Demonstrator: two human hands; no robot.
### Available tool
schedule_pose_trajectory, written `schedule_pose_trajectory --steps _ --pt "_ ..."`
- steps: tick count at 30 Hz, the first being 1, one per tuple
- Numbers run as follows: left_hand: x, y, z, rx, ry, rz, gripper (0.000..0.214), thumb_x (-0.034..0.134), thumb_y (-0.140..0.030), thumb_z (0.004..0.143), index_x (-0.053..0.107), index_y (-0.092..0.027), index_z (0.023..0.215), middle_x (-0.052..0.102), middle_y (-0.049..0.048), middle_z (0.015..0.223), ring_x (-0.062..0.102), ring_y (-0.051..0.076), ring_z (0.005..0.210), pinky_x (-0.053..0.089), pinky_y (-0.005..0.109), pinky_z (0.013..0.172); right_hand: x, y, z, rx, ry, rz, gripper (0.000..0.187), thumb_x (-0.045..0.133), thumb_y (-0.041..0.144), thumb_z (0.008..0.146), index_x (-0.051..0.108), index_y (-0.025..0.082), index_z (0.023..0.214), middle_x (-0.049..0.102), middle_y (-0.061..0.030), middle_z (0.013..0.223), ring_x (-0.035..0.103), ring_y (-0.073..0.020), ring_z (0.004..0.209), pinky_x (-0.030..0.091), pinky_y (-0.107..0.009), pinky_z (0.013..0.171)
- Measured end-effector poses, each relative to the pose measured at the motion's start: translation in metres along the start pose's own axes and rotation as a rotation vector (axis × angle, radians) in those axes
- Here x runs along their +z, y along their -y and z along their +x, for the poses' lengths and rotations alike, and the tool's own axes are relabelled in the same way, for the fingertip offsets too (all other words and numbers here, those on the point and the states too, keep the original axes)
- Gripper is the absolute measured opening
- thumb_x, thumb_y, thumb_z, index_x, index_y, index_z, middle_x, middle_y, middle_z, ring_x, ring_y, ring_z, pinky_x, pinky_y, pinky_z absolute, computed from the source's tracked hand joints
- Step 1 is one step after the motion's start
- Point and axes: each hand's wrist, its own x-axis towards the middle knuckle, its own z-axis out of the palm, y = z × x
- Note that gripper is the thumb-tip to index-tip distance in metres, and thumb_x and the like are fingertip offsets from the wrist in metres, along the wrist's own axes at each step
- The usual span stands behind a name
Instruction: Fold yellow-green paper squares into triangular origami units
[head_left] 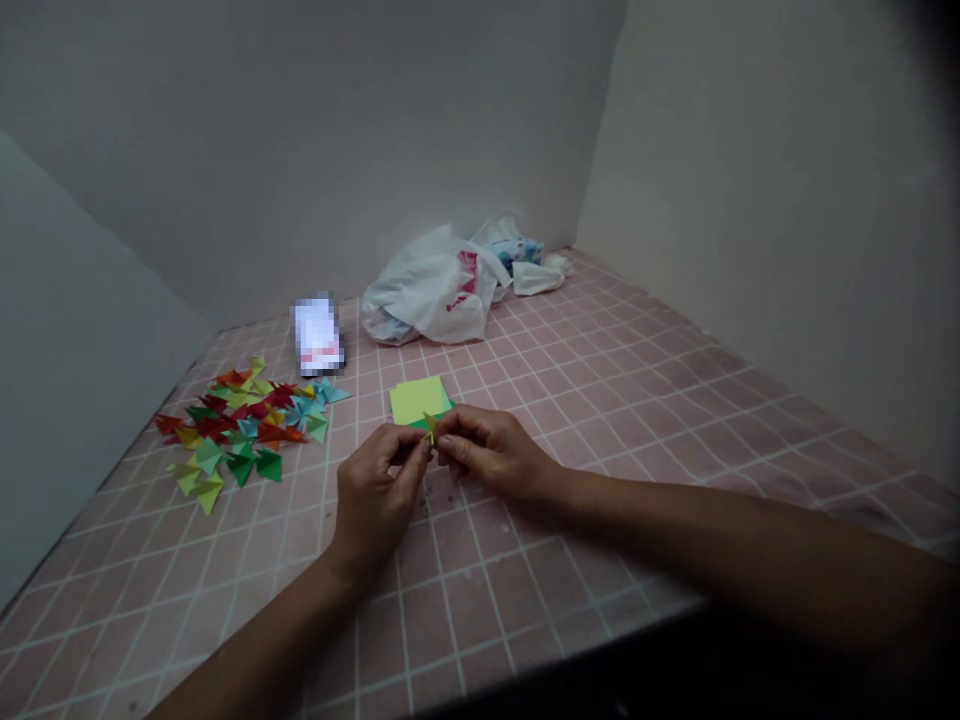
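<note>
Barely any weight in the small folded yellow paper piece (pixel 430 427), held just above the stacked green and yellow paper squares (pixel 417 402), pinched between left hand (pixel 373 505) and right hand (pixel 487 453), both nearly closed on it. Thin, crisp, easily creased: best taken lightly by its folded edges.

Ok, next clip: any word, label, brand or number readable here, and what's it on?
No text can be read in this view.
The white object by the back wall is pixelated, so nothing on it is readable.
The white plastic bag has red print, too blurred to read.
The blue-patterned item behind it shows no legible marks.
</note>
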Motion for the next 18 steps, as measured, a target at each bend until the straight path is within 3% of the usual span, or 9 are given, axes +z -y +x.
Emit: schedule_pose_trajectory --steps 5,8,11,15,18 --pt "-0.0011 -0.0013 0.0005 0.083 0.061 0.037 0.009 0.059 -0.019 0.093 0.067 -0.017 0.095 0.071 0.0031 0.085 0.068 0.014 0.076 0.05 0.026 0.071 -0.0001 -0.0019 0.0003 0.016 -0.03 -0.016 0.013 0.054 0.024 0.092 0.057 0.016 0.083 0.056 0.0021 0.068 0.053 -0.0081 0.056 0.043 -0.022 0.054" --pt "-0.0004 -0.0007 0.0007 0.048 0.054 -0.008 0.008 0.064 -0.022 0.089 0.068 -0.018 0.094 0.071 0.0029 0.084 0.068 0.014 0.074 0.051 0.026 0.068 -0.0001 -0.0019 0.0006 0.051 -0.021 0.031 0.015 0.052 0.025 0.092 0.057 0.016 0.082 0.056 0.0016 0.068 0.053 -0.0081 0.056 0.043 -0.022 0.053" --pt "-0.0005 -0.003 0.0019 -0.111 0.054 -0.098 0.01 0.062 -0.025 0.089 0.069 -0.018 0.087 0.071 0.0012 0.075 0.067 0.014 0.068 0.05 0.025 0.065 -0.0012 -0.0003 0.001 0.061 0.0 0.105 0.012 0.052 0.024 0.091 0.056 0.016 0.083 0.057 0.0016 0.069 0.053 -0.0077 0.055 0.044 -0.022 0.052" --pt "-0.0022 -0.0085 0.0051 -0.368 0.04 -0.328 0.01 0.065 -0.026 0.085 0.069 -0.017 0.082 0.07 0.0 0.068 0.065 0.014 0.063 0.051 0.024 0.063 -0.0045 -0.0005 0.003 0.06 -0.091 0.111 0.01 0.06 0.026 0.088 0.052 0.019 0.088 0.054 0.0053 0.066 0.05 -0.0073 0.051 0.04 -0.02 0.047" --pt "-0.0027 -0.0072 0.0071 -0.465 0.05 -0.494 0.013 0.069 -0.029 0.082 0.069 -0.017 0.078 0.068 -0.0009 0.066 0.063 0.013 0.061 0.051 0.024 0.063 -0.0055 -0.0023 0.0051 0.121 -0.064 0.149 0.012 0.061 0.028 0.087 0.053 0.02 0.092 0.054 0.0055 0.064 0.049 -0.0078 0.048 0.037 -0.02 0.044"
